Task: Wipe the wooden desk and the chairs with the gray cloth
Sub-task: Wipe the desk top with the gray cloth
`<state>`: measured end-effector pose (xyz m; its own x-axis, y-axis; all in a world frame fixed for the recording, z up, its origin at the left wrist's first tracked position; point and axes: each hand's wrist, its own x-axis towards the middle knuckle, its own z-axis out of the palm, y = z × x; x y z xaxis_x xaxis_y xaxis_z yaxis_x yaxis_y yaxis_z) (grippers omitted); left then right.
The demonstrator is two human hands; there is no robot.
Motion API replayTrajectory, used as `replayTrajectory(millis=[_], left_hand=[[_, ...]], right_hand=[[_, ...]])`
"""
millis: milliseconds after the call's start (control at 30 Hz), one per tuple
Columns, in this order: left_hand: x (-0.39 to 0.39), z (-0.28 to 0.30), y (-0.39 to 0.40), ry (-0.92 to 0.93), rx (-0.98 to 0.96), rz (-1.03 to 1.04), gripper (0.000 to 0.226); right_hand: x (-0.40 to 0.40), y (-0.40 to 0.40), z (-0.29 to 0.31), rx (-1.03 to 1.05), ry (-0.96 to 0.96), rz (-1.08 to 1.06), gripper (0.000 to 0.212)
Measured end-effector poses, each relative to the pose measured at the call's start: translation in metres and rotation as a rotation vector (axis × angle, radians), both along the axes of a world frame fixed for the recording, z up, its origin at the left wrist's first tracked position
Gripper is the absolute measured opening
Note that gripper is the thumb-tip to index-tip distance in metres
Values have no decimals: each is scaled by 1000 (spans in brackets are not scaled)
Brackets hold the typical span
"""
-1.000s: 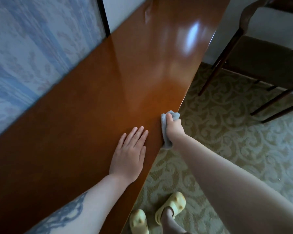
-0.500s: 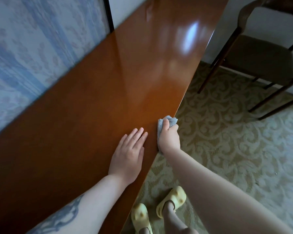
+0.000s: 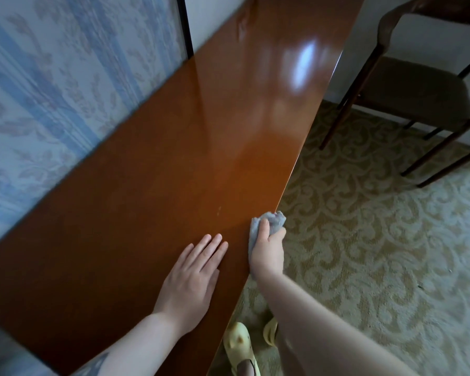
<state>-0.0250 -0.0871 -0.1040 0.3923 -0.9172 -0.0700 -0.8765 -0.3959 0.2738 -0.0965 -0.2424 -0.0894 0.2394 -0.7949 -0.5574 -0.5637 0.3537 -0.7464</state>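
Note:
A long glossy wooden desk [image 3: 190,147] runs from the lower left to the top of the view. My right hand [image 3: 267,251] grips a small gray cloth [image 3: 274,219] wrapped over the desk's front edge, thumb on top of the cloth. My left hand [image 3: 190,275] lies flat on the desktop just left of it, fingers straight and together. A dark wooden chair [image 3: 415,90] with a brown padded seat stands at the upper right, apart from the desk.
Blue patterned wallpaper [image 3: 52,90] backs the desk on the left. Patterned beige carpet [image 3: 377,253] covers the floor to the right. My feet in yellow clogs [image 3: 238,346] stand below the desk's edge.
My right hand with the cloth has slid back along the desk's front edge toward me. The left hand has stayed flat in place on the desktop.

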Motion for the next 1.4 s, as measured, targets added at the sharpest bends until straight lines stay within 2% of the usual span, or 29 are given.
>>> replayTrajectory(millis=[67, 133, 267, 367, 500, 600, 667, 800, 867, 967, 1067, 1167, 1267, 1400], left_hand=[[-5, -2, 11, 3, -15, 21, 48], [-10, -2, 15, 6, -36, 45, 48], [-12, -2, 16, 9, -81, 49, 47], [-13, -2, 18, 18, -118, 75, 46], [-13, -4, 16, 6, -164, 73, 45], [-12, -5, 15, -23, -179, 67, 45], [-11, -4, 15, -27, -178, 58, 45], [-15, -5, 17, -20, -184, 87, 47], [-22, -6, 30, -1, -196, 111, 49], [-32, -7, 62, -1, -182, 76, 49], [-33, -6, 93, -3, -146, 31, 49], [-28, -4, 121, -8, -112, -4, 49], [-26, -3, 135, -8, -101, 15, 47], [-28, -3, 135, -29, -106, 37, 46]], right_hand=[[-14, 53, -4, -49, -4, -44, 36], [-33, 94, -1, -73, -10, 21, 35], [-28, 59, 0, -6, 97, 220, 33], [-15, 29, 6, 4, 113, 196, 35], [-34, 86, 5, -74, 104, 161, 29], [-60, 139, 10, -1, 74, 252, 24], [-58, 133, 14, 70, 101, 306, 27], [-43, 90, 15, 152, 163, 249, 55], [-44, 94, 18, 102, 132, 206, 48], [-67, 153, 13, 41, 89, 191, 29], [-93, 220, 19, 31, 87, 264, 30], [-84, 206, 19, 102, 159, 338, 39], [-63, 166, 19, 139, 187, 241, 57], [-71, 192, 11, 0, 123, 189, 41]])
